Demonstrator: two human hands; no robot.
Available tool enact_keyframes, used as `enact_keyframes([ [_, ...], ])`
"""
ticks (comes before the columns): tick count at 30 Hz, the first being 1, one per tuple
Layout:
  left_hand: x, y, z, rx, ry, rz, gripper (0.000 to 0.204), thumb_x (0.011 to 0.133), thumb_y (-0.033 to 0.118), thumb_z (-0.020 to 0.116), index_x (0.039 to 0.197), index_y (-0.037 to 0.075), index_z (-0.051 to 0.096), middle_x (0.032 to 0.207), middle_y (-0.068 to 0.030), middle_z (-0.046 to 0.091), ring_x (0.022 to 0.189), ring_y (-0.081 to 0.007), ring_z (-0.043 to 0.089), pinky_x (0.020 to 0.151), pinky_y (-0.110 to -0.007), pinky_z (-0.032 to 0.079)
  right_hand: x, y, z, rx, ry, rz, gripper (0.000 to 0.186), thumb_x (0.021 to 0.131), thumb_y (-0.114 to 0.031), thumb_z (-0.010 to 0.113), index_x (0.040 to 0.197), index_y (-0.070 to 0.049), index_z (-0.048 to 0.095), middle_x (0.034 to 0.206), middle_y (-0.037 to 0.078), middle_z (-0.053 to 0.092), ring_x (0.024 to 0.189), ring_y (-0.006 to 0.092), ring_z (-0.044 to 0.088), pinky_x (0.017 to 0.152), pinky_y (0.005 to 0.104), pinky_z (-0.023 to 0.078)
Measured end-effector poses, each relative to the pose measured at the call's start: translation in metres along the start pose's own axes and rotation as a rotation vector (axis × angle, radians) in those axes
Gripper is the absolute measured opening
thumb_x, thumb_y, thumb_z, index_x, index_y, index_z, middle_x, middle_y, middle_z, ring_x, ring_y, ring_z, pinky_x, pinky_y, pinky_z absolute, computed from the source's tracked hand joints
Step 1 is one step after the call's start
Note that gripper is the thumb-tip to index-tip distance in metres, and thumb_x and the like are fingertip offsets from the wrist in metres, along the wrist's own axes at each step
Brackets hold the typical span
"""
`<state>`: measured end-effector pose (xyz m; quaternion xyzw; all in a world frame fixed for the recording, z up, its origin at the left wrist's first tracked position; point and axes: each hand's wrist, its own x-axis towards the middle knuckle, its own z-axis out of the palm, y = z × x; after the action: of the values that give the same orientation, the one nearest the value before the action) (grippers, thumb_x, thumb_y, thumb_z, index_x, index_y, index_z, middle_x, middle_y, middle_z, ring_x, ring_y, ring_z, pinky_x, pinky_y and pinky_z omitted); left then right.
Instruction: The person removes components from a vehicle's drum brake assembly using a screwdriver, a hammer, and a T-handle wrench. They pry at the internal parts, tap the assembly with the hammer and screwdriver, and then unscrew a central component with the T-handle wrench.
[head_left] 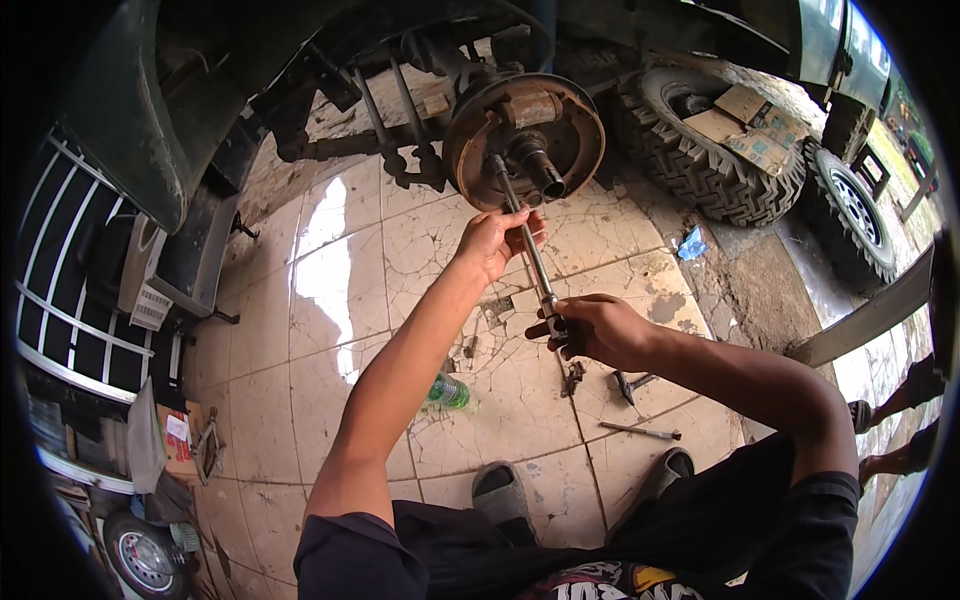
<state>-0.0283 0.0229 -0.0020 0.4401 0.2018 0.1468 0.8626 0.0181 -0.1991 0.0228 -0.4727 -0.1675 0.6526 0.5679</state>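
Note:
A long metal socket extension bar (537,262) slants between my hands, its far end against the rusty round brake backing plate (475,125), just left of the protruding axle spindle (540,165). My left hand (492,243) is closed around the bar a little below the plate. At the near end, my right hand (605,328) wraps around the drive head joined to the bar; its fingers partly hide that part. Just how the socket end meets the plate is too small to make out.
On the cracked tile floor (330,430) lie a green plastic bottle (448,391), a hammer-like tool (628,386) and a metal rod (640,431). A big tyre (735,190) bearing cardboard (755,130) lies at the right. A white barred frame (75,285) stands left. Another person's legs (905,420) show at far right.

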Motion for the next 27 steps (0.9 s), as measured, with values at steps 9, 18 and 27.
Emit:
enact_keyframes([
  [9,-0.018,0.012,0.016,0.140,0.021,-0.047,0.018,0.090,0.011,0.057,0.101,-0.002,0.057,0.100,-0.0160,0.065,0.094,-0.0235,0.065,0.082,-0.038,0.057,0.000,-0.005,0.006,-0.337,0.180,-0.060,0.036,0.087,-0.019,0.067,0.105,0.009,0.053,0.092,0.014,0.062,0.074,0.0174,0.061,0.064,0.0291,0.056],
  [18,-0.011,0.007,0.001,0.191,-0.027,-0.054,0.018,0.090,0.008,0.054,0.105,-0.002,0.055,0.104,-0.0158,0.064,0.094,-0.0251,0.066,0.079,-0.038,0.057,0.001,0.004,-0.001,0.048,-0.091,-0.016,0.031,0.095,-0.020,0.054,0.111,0.006,0.051,0.101,0.017,0.061,0.092,0.0221,0.062,0.078,0.0361,0.054],
  [27,-0.022,0.013,0.020,0.458,0.078,-0.069,0.024,0.086,0.015,0.064,0.101,-0.002,0.058,0.098,-0.0148,0.067,0.084,-0.0213,0.068,0.075,-0.035,0.058,0.003,0.003,0.000,-0.349,0.194,-0.099,0.046,0.080,-0.025,0.075,0.106,0.006,0.054,0.083,0.011,0.061,0.074,0.0170,0.063,0.066,0.0275,0.055],
])
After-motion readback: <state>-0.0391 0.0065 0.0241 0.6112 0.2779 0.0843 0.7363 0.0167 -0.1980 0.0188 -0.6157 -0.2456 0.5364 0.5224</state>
